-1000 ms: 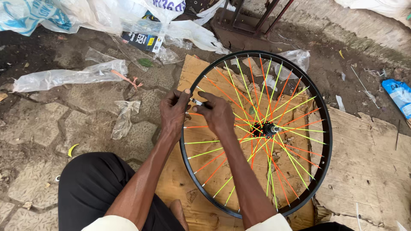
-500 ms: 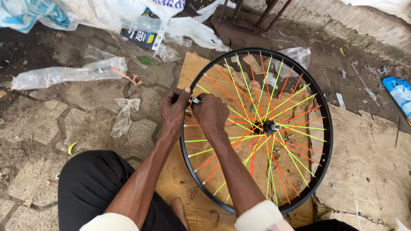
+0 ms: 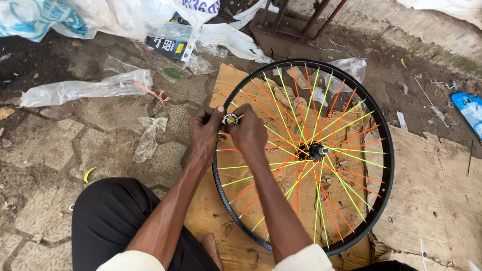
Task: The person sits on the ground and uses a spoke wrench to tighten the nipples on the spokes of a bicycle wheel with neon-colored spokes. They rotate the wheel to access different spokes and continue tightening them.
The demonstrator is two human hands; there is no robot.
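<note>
Little has changed over the last second: both hands stay at the wheel's (image 3: 351, 90) left rim, centre frame. The left hand (image 3: 205, 131) pinches the rim; the right hand (image 3: 249, 133) grips a small round tool (image 3: 230, 119) there. The work on that spot continues.

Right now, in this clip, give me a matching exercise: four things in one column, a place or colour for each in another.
1. wheel rim
2. hub
3. clear plastic bag
4. cardboard sheet

a. stone paving, left of the hands
b. black
c. centre of the spokes
d. flat under the wheel

Pairs: 1-b, 2-c, 3-a, 4-d
</note>
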